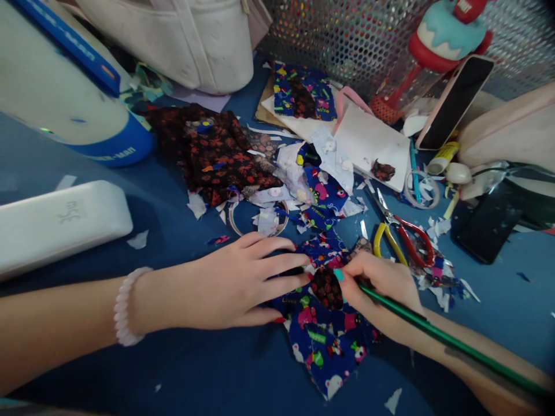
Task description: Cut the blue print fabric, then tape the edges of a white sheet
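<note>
I rest my loosely spread left hand (221,283) on the blue cloth's (327,344) left side; my right hand (384,289) grasps a green pencil (433,329).

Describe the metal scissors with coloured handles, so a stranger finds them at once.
On the blue table, find the right hand holding a slim green stick. Just beyond that hand lie metal scissors among small scraps. Only they have one red and one yellow handle.

Dim, cool light falls softly across the dark-blue tabletop (203,370); the perforated silver metal panel (338,46) glints, fine details smear, the top-right corner darkens, and the white-and-blue cylinder (56,98) looks edge-stretched.
</note>
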`<action>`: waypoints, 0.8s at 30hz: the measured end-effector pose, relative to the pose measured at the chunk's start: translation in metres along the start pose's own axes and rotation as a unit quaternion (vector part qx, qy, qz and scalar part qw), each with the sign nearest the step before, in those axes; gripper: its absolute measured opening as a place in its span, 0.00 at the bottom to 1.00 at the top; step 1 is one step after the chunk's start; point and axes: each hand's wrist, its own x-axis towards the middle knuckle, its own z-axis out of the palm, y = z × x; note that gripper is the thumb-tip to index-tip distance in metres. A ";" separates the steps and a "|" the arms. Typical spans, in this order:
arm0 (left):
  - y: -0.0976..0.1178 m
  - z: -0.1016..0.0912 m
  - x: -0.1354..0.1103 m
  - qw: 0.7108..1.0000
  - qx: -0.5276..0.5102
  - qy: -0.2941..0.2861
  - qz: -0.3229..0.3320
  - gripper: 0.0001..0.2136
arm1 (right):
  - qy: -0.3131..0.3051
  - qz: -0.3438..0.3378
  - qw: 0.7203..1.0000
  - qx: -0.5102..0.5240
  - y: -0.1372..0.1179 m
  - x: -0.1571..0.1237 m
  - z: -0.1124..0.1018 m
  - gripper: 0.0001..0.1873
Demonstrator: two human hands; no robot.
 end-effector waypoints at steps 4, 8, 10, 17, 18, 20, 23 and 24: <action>0.000 0.001 0.000 1.000 0.005 0.003 -0.004 0.21 | 0.023 -0.041 0.998 -0.039 -0.004 -0.004 0.008 0.10; 0.000 0.002 0.000 1.000 0.008 0.005 0.000 0.21 | 0.020 -0.026 0.999 -0.042 -0.007 -0.005 0.009 0.09; -0.001 0.002 0.000 1.000 0.007 0.003 0.000 0.21 | 0.020 -0.015 0.999 -0.038 -0.006 -0.006 0.009 0.08; 0.000 0.001 0.000 1.000 0.013 -0.001 -0.003 0.22 | 0.005 -0.042 0.999 -0.015 -0.006 -0.001 0.009 0.11; 0.000 0.001 0.000 1.000 0.014 0.000 -0.004 0.22 | 0.001 -0.046 0.999 -0.015 -0.006 0.000 0.009 0.11; 0.000 0.001 0.000 1.000 0.013 0.004 -0.004 0.22 | -0.011 -0.050 0.998 -0.020 -0.007 0.002 0.008 0.12; 0.000 0.001 0.000 1.000 0.012 0.013 -0.001 0.22 | -0.033 -0.060 0.997 -0.023 -0.007 0.003 0.007 0.12; 0.000 0.001 0.000 1.000 0.012 0.013 0.000 0.22 | -0.047 -0.063 0.997 -0.018 -0.006 0.003 0.006 0.13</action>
